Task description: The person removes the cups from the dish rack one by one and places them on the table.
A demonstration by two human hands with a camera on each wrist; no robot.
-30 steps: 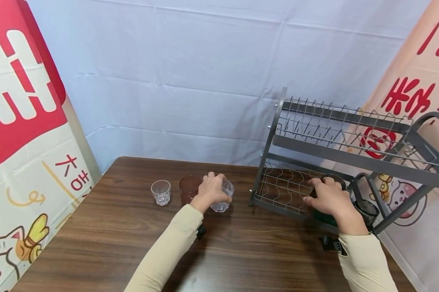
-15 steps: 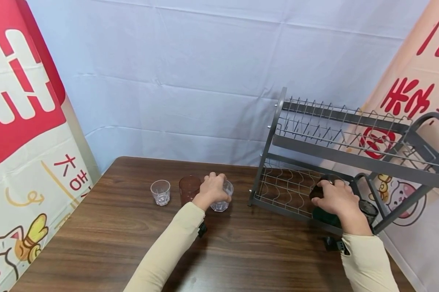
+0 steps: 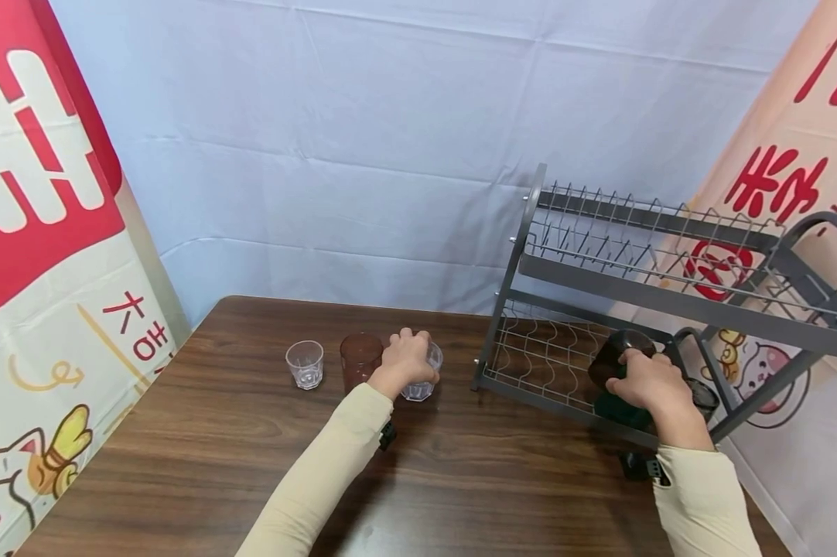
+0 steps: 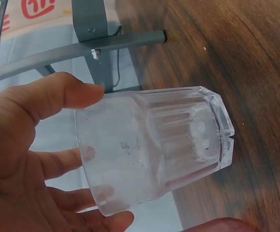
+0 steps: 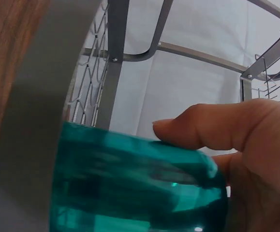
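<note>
A clear tumbler (image 4: pixel 140 145) stands on the table, and my left hand (image 3: pixel 406 361) holds it round the rim, thumb on one side and fingers on the other. A dark red-brown cup (image 3: pixel 360 360) is just left of that hand, with a small clear glass (image 3: pixel 305 363) further left. On the lower tier of the dish rack stands a green cup (image 5: pixel 135 183). My right hand (image 3: pixel 651 383) lies loosely at its right front side; in the right wrist view the thumb lies along the cup's edge. The other fingers are mostly hidden there.
The grey two-tier dish rack (image 3: pixel 648 298) stands on the right of the wooden table (image 3: pixel 251 464), its upper tier overhanging the right hand. A dark glass (image 3: pixel 700 398) sits at the rack's right end. A pale cloth (image 3: pixel 335 155) hangs behind.
My right hand has slid to the right, uncovering more of the green cup, which stays in place. My left hand and the clear tumbler have hardly moved.
</note>
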